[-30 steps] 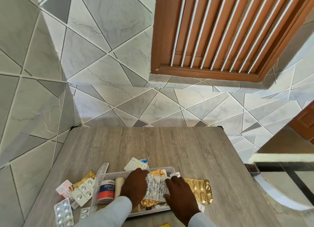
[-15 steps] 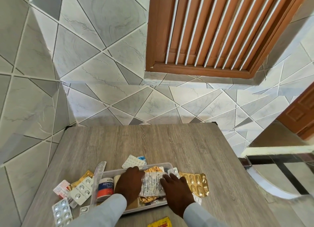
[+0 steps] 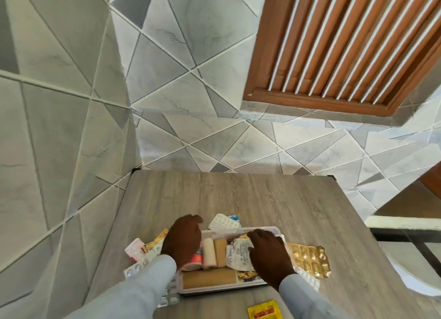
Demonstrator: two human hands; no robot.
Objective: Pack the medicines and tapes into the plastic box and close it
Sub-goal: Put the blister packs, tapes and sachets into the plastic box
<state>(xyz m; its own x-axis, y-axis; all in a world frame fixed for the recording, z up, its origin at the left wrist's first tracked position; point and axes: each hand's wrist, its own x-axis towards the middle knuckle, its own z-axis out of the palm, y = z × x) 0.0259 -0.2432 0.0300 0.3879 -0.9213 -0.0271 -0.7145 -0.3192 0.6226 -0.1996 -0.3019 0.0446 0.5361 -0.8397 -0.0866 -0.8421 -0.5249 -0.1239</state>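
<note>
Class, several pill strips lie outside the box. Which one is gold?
The gold pill strip, right of the box beside the right hand; the others are white or silver.

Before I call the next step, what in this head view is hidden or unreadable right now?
- Left hand: covers the red-and-white tape roll and the plastic box left wall; whether its fingers grip anything is hidden.
- Right hand: covers part of the crumpled white strip.
- Strip print: too small to read.
- Yellow sachet: cut off by the bottom edge.
- Box lid: not identifiable.
</note>
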